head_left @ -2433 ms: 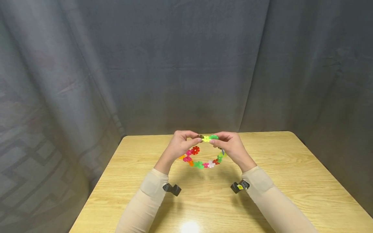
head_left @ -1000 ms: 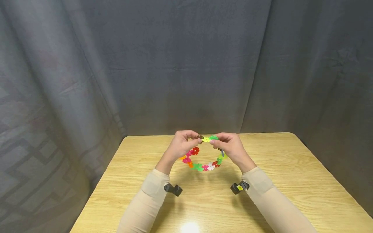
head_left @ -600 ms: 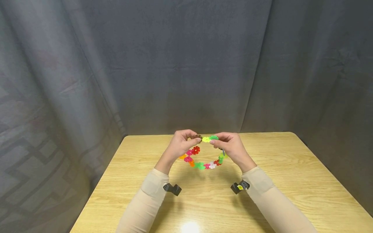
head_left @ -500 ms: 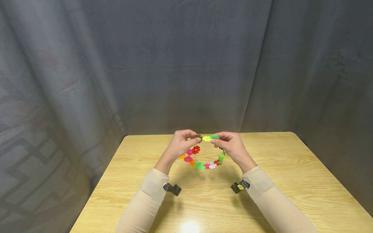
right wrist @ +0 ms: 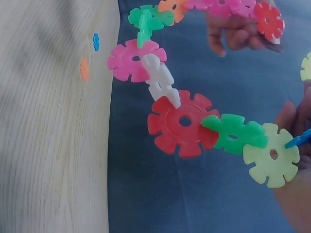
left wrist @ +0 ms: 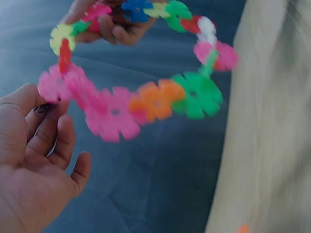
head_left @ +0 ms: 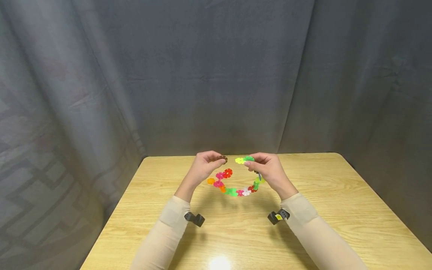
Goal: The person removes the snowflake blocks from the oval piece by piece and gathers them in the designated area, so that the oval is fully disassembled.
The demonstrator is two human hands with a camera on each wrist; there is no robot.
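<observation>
A grey curtain (head_left: 216, 75) hung behind the wooden counter (head_left: 337, 210) as a person held a chain of snowflake discs (head_left: 236, 189) in the air above its far middle, the loop open at the top. The chain sagged in a curve between the 2 hands, clear of the counter's surface.

The left hand (head_left: 202, 168) pinched a dark brown disc (head_left: 223, 159) at one end of the chain between thumb and fingertips. The right hand (head_left: 268, 168) gripped the other end, fingers curled round the green disc (head_left: 249, 158) beside the yellow disc (head_left: 239, 161). A gap stood between the brown and yellow discs, so the ring was not joined there.

Judged from this, the weak points were the slotted joints along the hanging curve: the wrist views showed the red disc (right wrist: 182, 124) and the orange disc (left wrist: 158, 99) linked only edge to edge. A pull outward from the chain by either hand could pop a joint and drop the lower discs onto the counter. A loose pinch on the small brown disc could let that end swing free.
</observation>
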